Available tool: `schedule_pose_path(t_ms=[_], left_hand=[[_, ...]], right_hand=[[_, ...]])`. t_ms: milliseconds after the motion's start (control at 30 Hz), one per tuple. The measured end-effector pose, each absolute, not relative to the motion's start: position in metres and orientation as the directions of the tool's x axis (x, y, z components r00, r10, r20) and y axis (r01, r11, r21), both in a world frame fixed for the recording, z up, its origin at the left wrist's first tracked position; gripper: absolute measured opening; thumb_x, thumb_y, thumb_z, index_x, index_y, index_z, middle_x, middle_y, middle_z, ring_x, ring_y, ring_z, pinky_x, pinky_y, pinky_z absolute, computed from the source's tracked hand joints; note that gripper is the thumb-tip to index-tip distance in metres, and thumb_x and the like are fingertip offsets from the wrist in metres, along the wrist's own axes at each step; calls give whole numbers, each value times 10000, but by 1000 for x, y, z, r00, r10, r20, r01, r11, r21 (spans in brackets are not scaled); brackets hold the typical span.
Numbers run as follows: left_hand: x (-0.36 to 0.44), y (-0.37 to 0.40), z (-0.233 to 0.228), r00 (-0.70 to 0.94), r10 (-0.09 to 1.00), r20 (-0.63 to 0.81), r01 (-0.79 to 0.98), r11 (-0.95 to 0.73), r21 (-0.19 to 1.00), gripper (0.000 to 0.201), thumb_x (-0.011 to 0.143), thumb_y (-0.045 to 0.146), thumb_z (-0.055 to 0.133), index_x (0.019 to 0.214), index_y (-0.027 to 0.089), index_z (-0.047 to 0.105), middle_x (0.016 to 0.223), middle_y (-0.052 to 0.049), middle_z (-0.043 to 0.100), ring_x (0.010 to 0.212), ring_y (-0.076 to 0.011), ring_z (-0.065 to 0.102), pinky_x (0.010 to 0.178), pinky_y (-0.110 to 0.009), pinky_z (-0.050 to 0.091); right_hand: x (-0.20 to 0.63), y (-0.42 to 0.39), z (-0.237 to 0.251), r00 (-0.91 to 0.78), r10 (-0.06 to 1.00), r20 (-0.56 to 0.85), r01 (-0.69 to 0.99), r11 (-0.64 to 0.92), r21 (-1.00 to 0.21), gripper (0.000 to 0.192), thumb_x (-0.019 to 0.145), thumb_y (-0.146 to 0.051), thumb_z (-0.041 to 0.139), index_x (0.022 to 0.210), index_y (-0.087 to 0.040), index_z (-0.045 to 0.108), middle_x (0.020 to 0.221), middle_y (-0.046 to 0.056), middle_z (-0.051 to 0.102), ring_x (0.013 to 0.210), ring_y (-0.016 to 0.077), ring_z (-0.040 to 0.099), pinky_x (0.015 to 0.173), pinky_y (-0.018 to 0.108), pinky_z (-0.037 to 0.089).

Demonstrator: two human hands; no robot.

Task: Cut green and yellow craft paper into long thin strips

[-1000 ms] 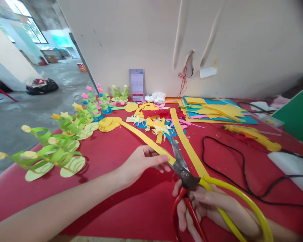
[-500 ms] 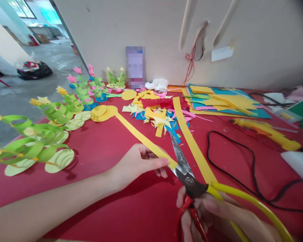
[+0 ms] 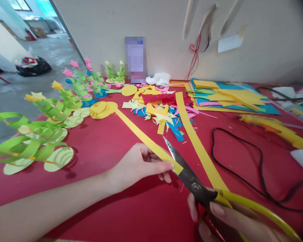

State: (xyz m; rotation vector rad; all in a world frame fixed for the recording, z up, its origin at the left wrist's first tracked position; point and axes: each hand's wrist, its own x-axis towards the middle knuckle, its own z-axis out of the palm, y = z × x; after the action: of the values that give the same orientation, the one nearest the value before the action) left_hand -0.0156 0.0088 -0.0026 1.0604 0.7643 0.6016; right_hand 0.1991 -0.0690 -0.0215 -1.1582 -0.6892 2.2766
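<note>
The left hand (image 3: pixel 138 164) pinches the near end of a long yellow strip (image 3: pixel 143 137) between thumb and fingers, and the strip runs away over the red worktop (image 3: pixel 103 148) to a pile of yellow discs (image 3: pixel 102 109). The right hand (image 3: pixel 224 218) is closed around the handles of the scissors (image 3: pixel 184 171), one handle yellow and one red; the blades are nearly together, and they meet the strip just beside the left thumb. I judge that the step in hand is cutting a piece from the end of this strip. The next move calls for a firm pinch so the paper stays flat between the blades, with the fingers kept away from the edge. A second strip (image 3: pixel 194 137) lies just to the right, a heap of scraps (image 3: pixel 161 114) is behind, and green paper spirals (image 3: pixel 40 141) stand at the left.
</note>
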Motion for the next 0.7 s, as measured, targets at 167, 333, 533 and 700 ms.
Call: schedule_pose_path(t_ms=[167, 333, 533, 700], left_hand=[[-16, 7, -3, 610, 747, -264, -90, 396, 914, 69, 746, 181, 607, 732, 139, 660, 598, 17, 664, 543, -66, 600, 549, -139, 488], [-16, 8, -3, 606, 750, -263, -100, 401, 911, 64, 734, 180, 619, 735, 133, 663, 596, 7, 667, 538, -76, 606, 542, -144, 489], [-16, 12, -3, 581, 778, -237, -132, 378, 916, 47, 715, 167, 637, 725, 138, 673, 652, -11, 688, 601, -102, 632, 552, -141, 483], [-16, 11, -1, 575, 787, -224, -105, 343, 934, 41, 710, 167, 639, 709, 155, 678, 667, 0, 694, 611, -91, 624, 550, -129, 466]], right_hand=[[193, -67, -17, -572, 605, -554, -107, -724, -681, 268, 806, -403, 462, 789, -161, 575, 446, -44, 488, 329, 37, 402, 339, 115, 339], [193, -64, -13, -562, 606, -562, -60, -708, -704, 261, 797, -387, 479, 785, -137, 555, 572, -12, 509, 454, 43, 458, 452, 131, 390], [193, -61, -14, -726, 558, -402, -234, -750, -619, 186, 728, -215, 504, 896, -150, 551, 710, 20, 536, 628, 93, 517, 666, 214, 421], [197, -61, -16, -764, 571, -301, -314, -736, -599, 231, 704, -179, 515, 928, -146, 561, 763, 23, 532, 698, 99, 518, 718, 220, 401]])
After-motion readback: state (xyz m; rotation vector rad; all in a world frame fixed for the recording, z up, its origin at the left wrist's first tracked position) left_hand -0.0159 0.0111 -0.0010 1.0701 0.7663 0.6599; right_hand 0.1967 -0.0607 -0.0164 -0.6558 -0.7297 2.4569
